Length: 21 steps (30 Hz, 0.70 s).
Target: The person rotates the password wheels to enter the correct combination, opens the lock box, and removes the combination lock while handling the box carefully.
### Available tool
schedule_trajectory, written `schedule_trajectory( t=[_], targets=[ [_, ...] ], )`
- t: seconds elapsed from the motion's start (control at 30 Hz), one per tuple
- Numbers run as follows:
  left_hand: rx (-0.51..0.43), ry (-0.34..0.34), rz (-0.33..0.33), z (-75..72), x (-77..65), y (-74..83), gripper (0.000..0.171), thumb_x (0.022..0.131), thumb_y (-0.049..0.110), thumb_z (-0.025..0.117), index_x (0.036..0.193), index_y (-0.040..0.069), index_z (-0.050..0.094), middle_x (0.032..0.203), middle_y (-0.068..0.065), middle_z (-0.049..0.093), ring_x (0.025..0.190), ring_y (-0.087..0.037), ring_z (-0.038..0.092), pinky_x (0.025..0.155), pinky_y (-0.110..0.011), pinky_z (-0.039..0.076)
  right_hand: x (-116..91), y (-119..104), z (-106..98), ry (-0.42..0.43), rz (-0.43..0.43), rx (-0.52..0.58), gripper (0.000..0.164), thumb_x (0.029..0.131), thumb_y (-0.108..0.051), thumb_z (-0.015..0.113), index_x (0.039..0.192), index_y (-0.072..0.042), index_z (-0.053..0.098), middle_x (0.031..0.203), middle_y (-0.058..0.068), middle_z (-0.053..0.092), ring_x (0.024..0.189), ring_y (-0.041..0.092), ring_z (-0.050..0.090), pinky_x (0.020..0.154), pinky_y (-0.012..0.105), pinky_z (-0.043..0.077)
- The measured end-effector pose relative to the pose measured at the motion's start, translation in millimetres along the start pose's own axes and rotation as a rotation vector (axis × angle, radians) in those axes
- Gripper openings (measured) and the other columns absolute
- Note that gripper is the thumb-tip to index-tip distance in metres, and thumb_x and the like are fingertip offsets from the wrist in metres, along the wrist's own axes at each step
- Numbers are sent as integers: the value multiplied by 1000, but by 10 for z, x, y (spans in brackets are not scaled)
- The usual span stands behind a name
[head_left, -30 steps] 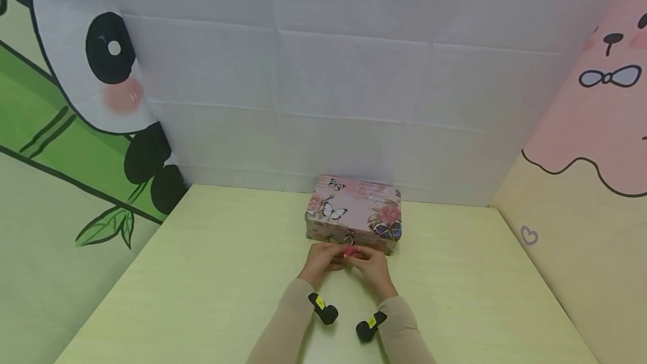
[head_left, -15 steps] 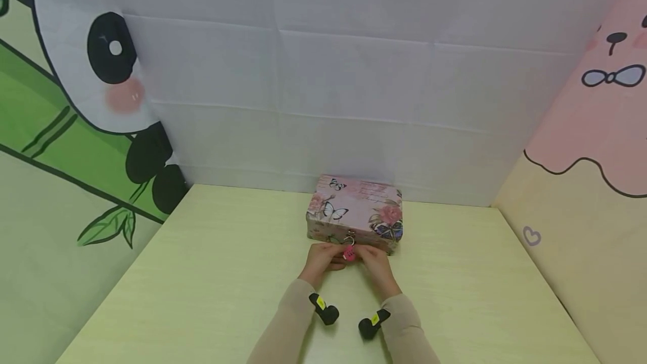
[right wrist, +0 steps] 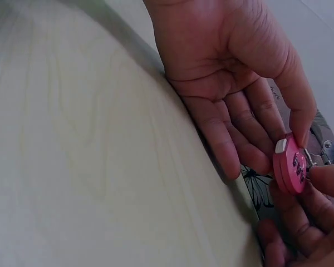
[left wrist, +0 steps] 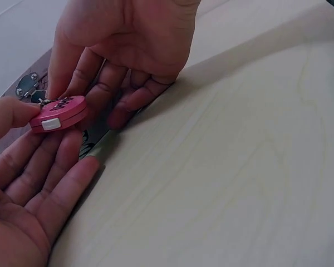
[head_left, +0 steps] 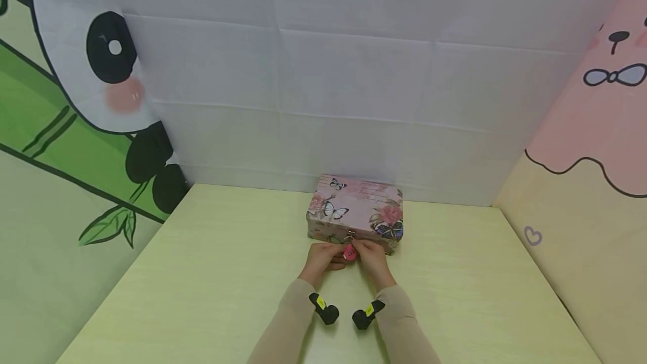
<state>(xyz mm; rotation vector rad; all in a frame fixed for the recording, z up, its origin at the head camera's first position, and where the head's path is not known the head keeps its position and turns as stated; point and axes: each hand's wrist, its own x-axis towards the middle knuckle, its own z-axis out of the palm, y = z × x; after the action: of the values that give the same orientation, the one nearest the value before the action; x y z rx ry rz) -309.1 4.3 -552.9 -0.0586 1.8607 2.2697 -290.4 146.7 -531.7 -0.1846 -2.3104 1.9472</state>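
A pink combination padlock [head_left: 350, 252] with dark digits and a white slider hangs at the metal clasp [head_left: 350, 235] of a floral, butterfly-printed box [head_left: 354, 206]. My left hand [head_left: 320, 258] pinches the padlock from its left side, thumb near the shackle in the left wrist view. On the other side my right hand [head_left: 373, 260] pinches it between thumb and fingers. The right wrist view shows the padlock [right wrist: 289, 167] held between both hands, right thumb at its upper edge. Part of the shackle is hidden by the fingers.
The box stands on a pale wooden table [head_left: 227, 251], close to a white cloth backdrop [head_left: 343, 83]. Printed side panels flank the table. Black wrist-worn devices [head_left: 325, 309] sit at both sleeves.
The padlock's face has come into fuller view between the hands. My right hand shifted slightly right, then back up, its fingertips now nearer the shackle. The left hand and box stay nearly still.
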Motion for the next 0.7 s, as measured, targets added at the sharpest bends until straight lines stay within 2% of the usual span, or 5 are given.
schedule_trajectory(
  t=[0.17, 0.47, 0.7],
  targets=[
    [-4, 7, 0, 13, -16, 21, 23, 87, 8, 71, 96, -12, 72, 69, -5, 68, 61, -13, 67, 62, -32, 60, 0, -13, 39, 38, 3, -22, 25, 98, -9, 61, 103, 14, 70, 98, 17, 70, 84, 13, 55, 71, 24, 46],
    [-23, -4, 10, 14, -39, 16, 26, 90, 11, 70, 102, -13, 71, 76, -11, 72, 67, -14, 70, 63, -32, 60, 14, 3, 102, 108, 25, -13, 22, 97, -8, 62, 96, 12, 71, 90, 14, 69, 79, 15, 54, 66, 24, 43],
    [-14, 7, 16, 12, -27, 0, 26, 93, 11, 67, 103, -14, 70, 78, -12, 72, 66, -14, 70, 62, -31, 60, 1, 3, 140, 155, 26, -24, 22, 96, -10, 63, 92, 10, 72, 84, 10, 68, 76, 15, 54, 64, 25, 43]
  ],
)
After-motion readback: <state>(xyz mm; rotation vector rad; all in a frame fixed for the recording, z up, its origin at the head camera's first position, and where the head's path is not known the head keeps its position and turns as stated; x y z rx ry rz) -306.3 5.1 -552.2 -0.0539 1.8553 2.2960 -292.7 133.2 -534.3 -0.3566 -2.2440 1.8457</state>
